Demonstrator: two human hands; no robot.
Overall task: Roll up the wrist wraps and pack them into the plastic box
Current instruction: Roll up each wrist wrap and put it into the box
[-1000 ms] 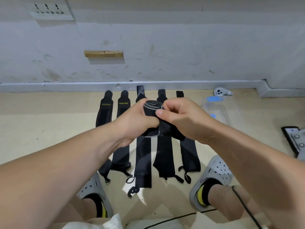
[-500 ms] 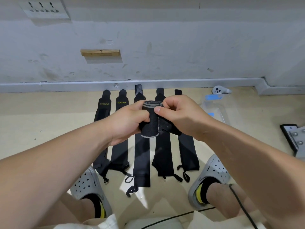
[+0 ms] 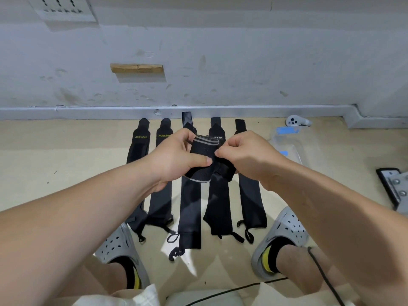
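Note:
A black wrist wrap roll (image 3: 202,155) with grey stripes is held in the air above the floor. My left hand (image 3: 176,160) grips the roll from the left, thumb across its front. My right hand (image 3: 247,157) pinches the wrap's loose end at the roll's right side. Several flat black wrist wraps (image 3: 189,208) lie side by side on the floor below, thumb loops toward me. The clear plastic box (image 3: 293,149) with blue clips sits on the floor to the right, partly hidden by my right hand.
A white controller (image 3: 294,121) lies by the wall behind the box. A black and metal object (image 3: 393,188) is at the right edge. My feet in grey clogs (image 3: 284,235) flank the wraps. A black cable (image 3: 242,288) runs across the floor near me.
The roll has turned in my hands, its striped end now facing up and away. Both hands shifted their grip slightly; the flat wraps have not moved.

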